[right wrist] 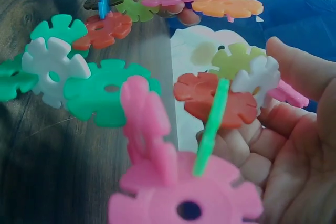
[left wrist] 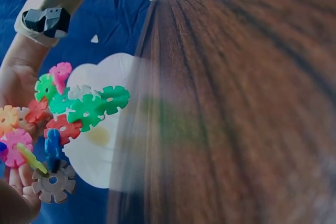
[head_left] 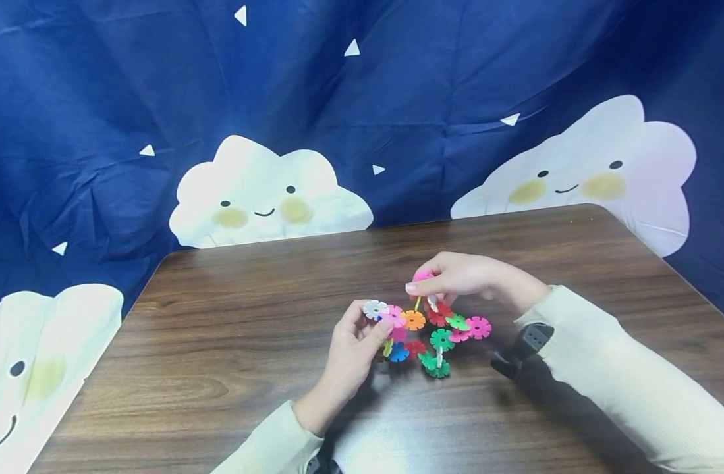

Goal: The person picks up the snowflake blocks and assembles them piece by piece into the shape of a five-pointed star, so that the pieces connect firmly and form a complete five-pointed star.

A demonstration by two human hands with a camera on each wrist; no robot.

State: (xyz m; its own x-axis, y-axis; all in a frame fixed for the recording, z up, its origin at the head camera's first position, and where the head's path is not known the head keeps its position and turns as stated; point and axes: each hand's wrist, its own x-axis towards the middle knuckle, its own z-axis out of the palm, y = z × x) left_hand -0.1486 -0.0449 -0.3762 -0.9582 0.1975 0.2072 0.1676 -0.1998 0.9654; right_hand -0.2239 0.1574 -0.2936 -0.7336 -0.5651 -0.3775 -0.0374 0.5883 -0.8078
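A joined chain of notched, flower-shaped plastic discs hangs between both hands above the table. My left hand (head_left: 345, 352) pinches its left end, with the thumb on a pink disc (head_left: 394, 316) beside a white disc (head_left: 374, 309). At the top of the chain, my right hand (head_left: 468, 276) grips a pink disc (head_left: 423, 277), partly hidden by the fingers. Orange (head_left: 413, 320), red (head_left: 439, 315), green (head_left: 441, 340) and blue (head_left: 399, 352) discs link on below. The right wrist view shows a white disc (right wrist: 257, 80) and a red disc (right wrist: 215, 98) close to the right fingers.
A brown wood-grain table (head_left: 219, 342) lies under the hands. Behind it hangs a blue cloth (head_left: 409, 99) printed with white clouds (head_left: 267, 184) and small triangles. A dark wrist camera (head_left: 524, 349) sits on the right wrist.
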